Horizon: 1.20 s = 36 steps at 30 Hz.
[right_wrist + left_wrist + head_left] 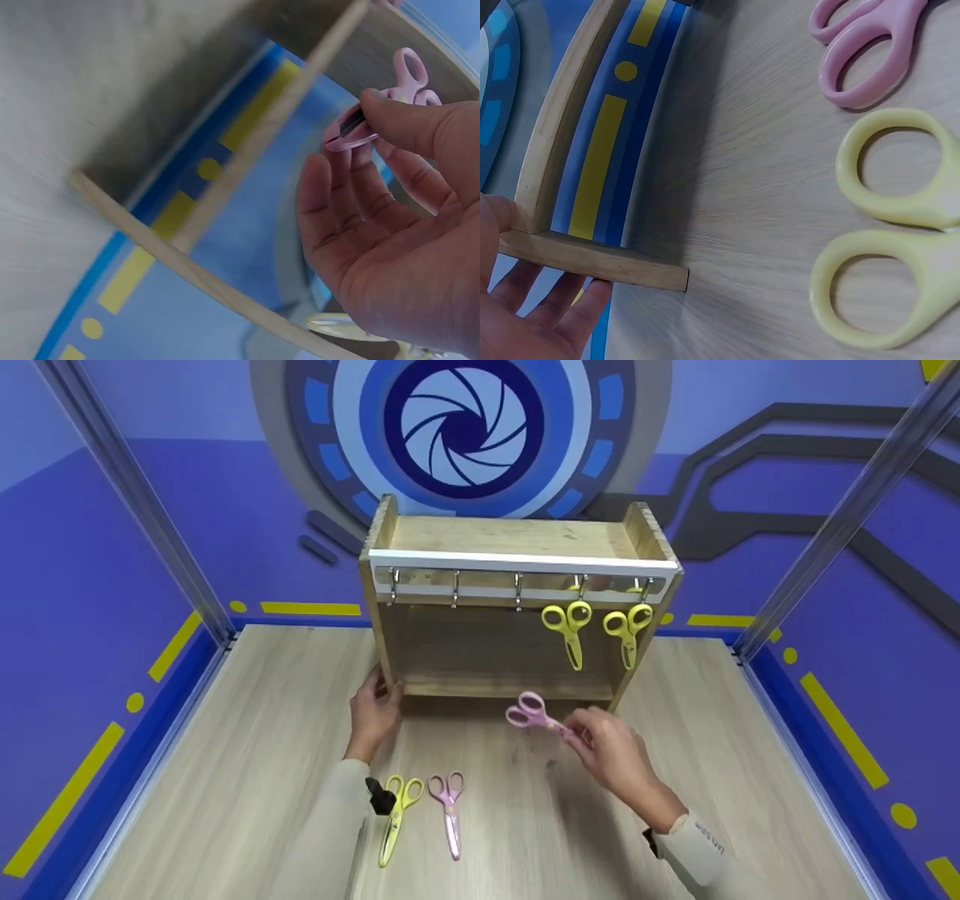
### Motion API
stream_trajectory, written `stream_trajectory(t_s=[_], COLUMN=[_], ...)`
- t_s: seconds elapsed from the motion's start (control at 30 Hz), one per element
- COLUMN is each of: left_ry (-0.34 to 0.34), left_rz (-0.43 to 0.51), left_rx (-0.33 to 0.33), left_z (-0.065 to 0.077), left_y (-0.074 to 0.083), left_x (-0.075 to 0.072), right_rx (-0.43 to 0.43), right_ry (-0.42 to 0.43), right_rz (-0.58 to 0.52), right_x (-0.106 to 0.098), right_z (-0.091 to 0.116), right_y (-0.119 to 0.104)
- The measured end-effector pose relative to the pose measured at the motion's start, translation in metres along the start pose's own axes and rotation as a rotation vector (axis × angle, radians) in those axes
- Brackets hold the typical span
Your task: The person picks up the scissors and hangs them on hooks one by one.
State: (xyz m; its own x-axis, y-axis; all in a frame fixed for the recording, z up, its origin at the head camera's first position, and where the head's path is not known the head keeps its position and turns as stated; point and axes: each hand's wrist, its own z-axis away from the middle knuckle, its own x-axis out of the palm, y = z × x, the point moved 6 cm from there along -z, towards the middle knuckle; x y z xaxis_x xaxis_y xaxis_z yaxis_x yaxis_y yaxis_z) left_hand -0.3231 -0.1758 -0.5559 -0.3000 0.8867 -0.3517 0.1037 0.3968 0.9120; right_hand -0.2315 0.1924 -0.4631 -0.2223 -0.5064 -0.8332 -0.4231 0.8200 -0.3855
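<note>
My right hand (611,750) pinches a pair of pink scissors (532,712) by the blade end, thumb against fingers, with the finger loops pointing up and left in front of the shelf. In the right wrist view, the pink scissors (409,71) sit between thumb and fingertips. My left hand (375,716) grips the lower left side of a wooden shelf (379,637); the left wrist view has thumb and fingers (559,307) on either side of its wood. Yellow scissors (397,814) and other pink scissors (450,814) lie on the table near the left forearm.
A row of metal hooks (455,589) runs along the shelf's white front rail (517,561). Two yellow scissors, one pair (571,634) beside the other (628,634), hang from the right-hand hooks. Blue patterned walls enclose the wooden table (247,750).
</note>
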Motion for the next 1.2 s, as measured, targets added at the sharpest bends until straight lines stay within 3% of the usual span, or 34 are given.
stream_trajectory(t_s=[0.33, 0.57, 0.87, 1.2], left_ry=[-0.007, 0.001, 0.006, 0.026], left_rz=[-0.002, 0.005, 0.008, 0.009], left_rx=[-0.003, 0.013, 0.025, 0.03], left_z=[-0.001, -0.002, 0.0, 0.0], left_y=[0.001, 0.002, 0.0, -0.001], left_x=[0.0, 0.0, 0.001, 0.0], right_rx=[-0.104, -0.09, -0.096, -0.018], right_ry=[0.17, 0.233, 0.263, 0.242], right_rz=[-0.136, -0.194, -0.261, -0.271], right_x=[-0.036, -0.051, -0.048, -0.035], right_z=[-0.041, -0.061, -0.075, -0.076], right_y=[-0.028, -0.039, -0.047, -0.043])
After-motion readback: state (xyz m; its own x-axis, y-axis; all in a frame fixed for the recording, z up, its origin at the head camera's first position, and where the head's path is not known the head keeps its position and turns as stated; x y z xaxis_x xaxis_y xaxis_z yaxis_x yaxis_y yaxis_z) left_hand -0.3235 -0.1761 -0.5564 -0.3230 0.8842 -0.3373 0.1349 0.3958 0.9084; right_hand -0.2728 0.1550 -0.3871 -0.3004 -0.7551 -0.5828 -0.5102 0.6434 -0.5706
